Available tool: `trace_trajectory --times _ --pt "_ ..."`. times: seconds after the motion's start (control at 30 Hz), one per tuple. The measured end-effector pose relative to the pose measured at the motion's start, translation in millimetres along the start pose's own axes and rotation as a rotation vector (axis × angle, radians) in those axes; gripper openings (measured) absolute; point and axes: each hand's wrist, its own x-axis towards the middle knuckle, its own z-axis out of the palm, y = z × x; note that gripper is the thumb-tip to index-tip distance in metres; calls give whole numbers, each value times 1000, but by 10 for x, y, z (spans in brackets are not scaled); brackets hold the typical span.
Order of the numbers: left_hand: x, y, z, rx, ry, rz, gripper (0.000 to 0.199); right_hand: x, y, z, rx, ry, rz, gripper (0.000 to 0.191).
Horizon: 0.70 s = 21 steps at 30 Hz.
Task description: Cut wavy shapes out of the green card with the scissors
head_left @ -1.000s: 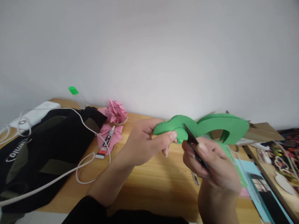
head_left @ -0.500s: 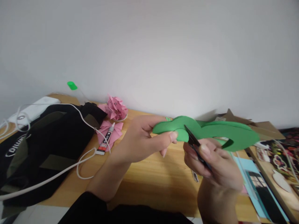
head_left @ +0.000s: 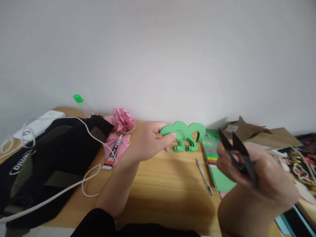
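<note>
Between the thumb and fingers of my left hand [head_left: 149, 143] is a wavy green paper cutout [head_left: 181, 129], made of layered sheets. Below its edge, more curved green paper pieces [head_left: 191, 144] show over the table; whether they join it I cannot tell. My right hand [head_left: 269, 174] is wrapped round black scissors [head_left: 238, 151], held up at the right with the blades spread and pointing away. The scissors are apart from the paper.
On the wooden table [head_left: 160, 191] lie a pen [head_left: 204, 176] and a pack of coloured paper [head_left: 217, 164]. To the left are a glue tube [head_left: 112, 154], a pink paper flower [head_left: 123, 119], a black bag [head_left: 61, 158] and a white cable [head_left: 56, 189]. Brown cardboard [head_left: 266, 133] stands back right.
The scissors have come out of the green paper and moved right with my right hand, blades now apart. The long right part of the paper no longer extends over the right hand.
</note>
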Motion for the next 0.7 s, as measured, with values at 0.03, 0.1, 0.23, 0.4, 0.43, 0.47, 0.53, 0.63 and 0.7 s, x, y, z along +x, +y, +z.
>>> trace_trajectory --times 0.03,0.1,0.23,0.4,0.43,0.47,0.53,0.63,0.7 --pt "11 -10 13 28 -45 0 21 61 -73 -7 -143 60 77 28" --pt "31 -28 38 35 -148 5 19 235 -179 -13 -366 141 178 24" --pt "66 -58 49 -74 -386 -5 16 561 -161 -48 -494 -63 285 15" --pt "79 -56 29 -231 -537 -18 15 614 -50 -58 -313 -299 328 15" --pt "78 -55 33 -257 -545 -22 15 597 -49 -49 -286 -291 330 17" --pt "76 -55 41 -284 -543 -21 14 578 -52 -39 -268 -270 327 19" --pt "72 -61 66 -330 -495 -13 13 541 -63 -24 -250 -212 308 22" --pt "64 -79 122 -358 -355 15 13 495 -73 -21 -275 -81 269 23" --pt "57 -84 163 -343 -273 18 17 471 -75 -24 -318 21 244 24"
